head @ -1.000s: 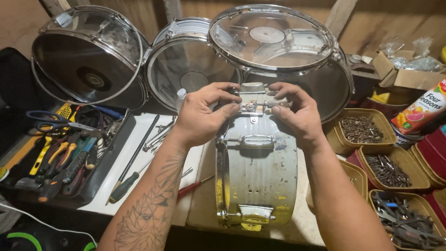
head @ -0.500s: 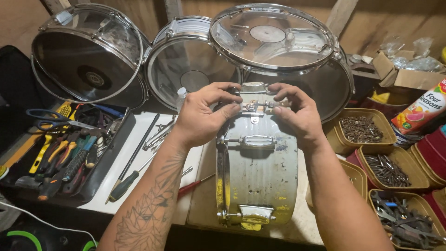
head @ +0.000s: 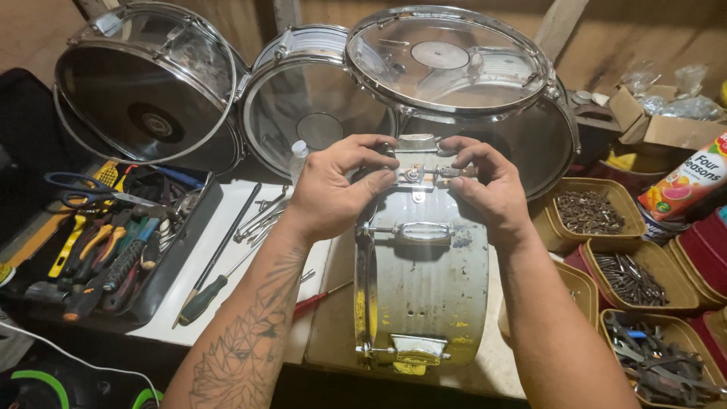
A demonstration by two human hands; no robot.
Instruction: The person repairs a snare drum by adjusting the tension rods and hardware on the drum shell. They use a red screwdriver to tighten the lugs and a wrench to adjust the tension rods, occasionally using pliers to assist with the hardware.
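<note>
A worn grey drum shell point(head: 432, 288) stands on edge in front of me, with chrome lugs along its side. At its top sits a small metal bracket with bolts point(head: 421, 174). My left hand point(head: 333, 189) pinches the left end of that bracket with thumb and fingers. On the other end, the fingertips of my right hand point(head: 488, 185) grip the bracket. Both hands rest against the shell's upper edge.
Three drums point(head: 148, 83) with clear heads lean at the back. A black tray of screwdrivers, pliers and scissors point(head: 106, 242) lies left. A white board point(head: 227, 265) holds rods and a screwdriver. Brown tubs of screws point(head: 587, 212) and a carton point(head: 685, 185) sit right.
</note>
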